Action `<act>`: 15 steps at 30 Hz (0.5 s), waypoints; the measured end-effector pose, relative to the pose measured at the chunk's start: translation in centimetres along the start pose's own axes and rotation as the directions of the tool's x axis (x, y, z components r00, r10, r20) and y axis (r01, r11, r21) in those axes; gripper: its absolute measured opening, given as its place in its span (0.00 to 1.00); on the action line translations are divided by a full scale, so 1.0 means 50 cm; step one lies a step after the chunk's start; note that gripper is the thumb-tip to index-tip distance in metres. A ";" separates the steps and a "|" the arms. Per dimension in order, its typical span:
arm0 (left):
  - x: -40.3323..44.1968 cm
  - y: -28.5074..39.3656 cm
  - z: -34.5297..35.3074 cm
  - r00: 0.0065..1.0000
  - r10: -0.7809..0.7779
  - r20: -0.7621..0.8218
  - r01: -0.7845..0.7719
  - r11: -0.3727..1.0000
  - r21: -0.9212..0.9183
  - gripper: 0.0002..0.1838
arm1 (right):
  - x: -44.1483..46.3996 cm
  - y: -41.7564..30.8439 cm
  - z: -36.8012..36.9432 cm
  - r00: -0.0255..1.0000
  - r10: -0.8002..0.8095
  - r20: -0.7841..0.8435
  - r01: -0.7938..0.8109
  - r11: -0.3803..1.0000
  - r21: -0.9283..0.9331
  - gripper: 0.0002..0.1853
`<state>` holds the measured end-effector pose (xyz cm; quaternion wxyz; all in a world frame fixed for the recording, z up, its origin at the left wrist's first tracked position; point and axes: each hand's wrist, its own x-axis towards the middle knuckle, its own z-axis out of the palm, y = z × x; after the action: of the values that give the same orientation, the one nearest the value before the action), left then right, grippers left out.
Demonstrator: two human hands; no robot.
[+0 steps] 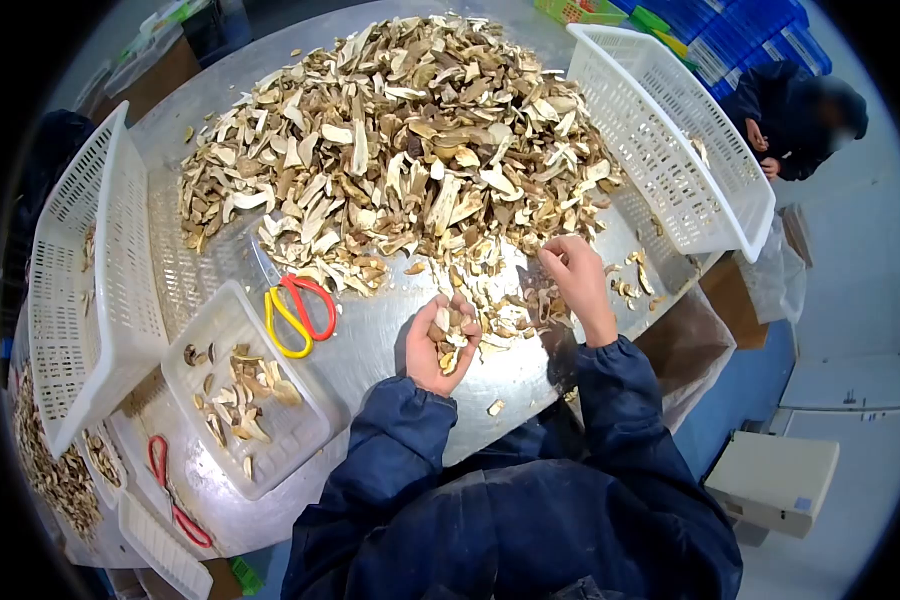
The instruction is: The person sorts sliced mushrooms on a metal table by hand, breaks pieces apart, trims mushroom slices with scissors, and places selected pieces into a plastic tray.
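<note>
Several dried mushroom slices (453, 333) lie cupped in my left hand (436, 345), its fingers curled around them just above the metal table. My right hand (578, 280) hovers to the right with thumb and fingertips drawn together; whatever they may pinch is hidden. Beneath and between both hands are small loose mushroom pieces (505, 320). A large heap of sliced dried mushrooms (400, 140) rises beyond my hands. Left of my left hand lie scissors (298, 312) with one red and one yellow handle, blades pointing toward the heap.
A shallow white tray (315, 440) with some slices stands at the left, red-handled scissors (170, 490) beside it. White perforated baskets stand tilted at left (130, 240) and right (660, 150). An open lined box (685, 340) sits below the right edge. Another person (800, 115) is at the far right.
</note>
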<state>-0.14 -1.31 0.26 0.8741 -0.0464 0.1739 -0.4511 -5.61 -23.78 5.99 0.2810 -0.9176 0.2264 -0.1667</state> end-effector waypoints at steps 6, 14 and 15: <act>0.000 -0.003 0.003 1.000 0.005 -0.025 -0.003 0.998 0.059 0.06 | 0.023 -0.025 0.044 0.998 -0.014 0.061 0.031 0.957 -0.288 0.15; 0.002 -0.012 0.001 0.998 -0.043 0.054 0.035 0.991 0.128 0.18 | -0.034 -0.065 0.028 0.827 0.095 0.553 -0.508 0.549 0.664 0.11; 0.002 -0.016 0.009 0.999 -0.031 0.034 0.025 0.986 0.167 0.20 | -0.042 -0.073 0.030 0.817 0.077 0.572 -0.520 0.527 0.672 0.13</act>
<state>-0.57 -1.89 0.88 0.8716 0.0163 0.1191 -0.4753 -5.53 -19.37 6.57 0.7360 -0.6431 0.2089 0.0325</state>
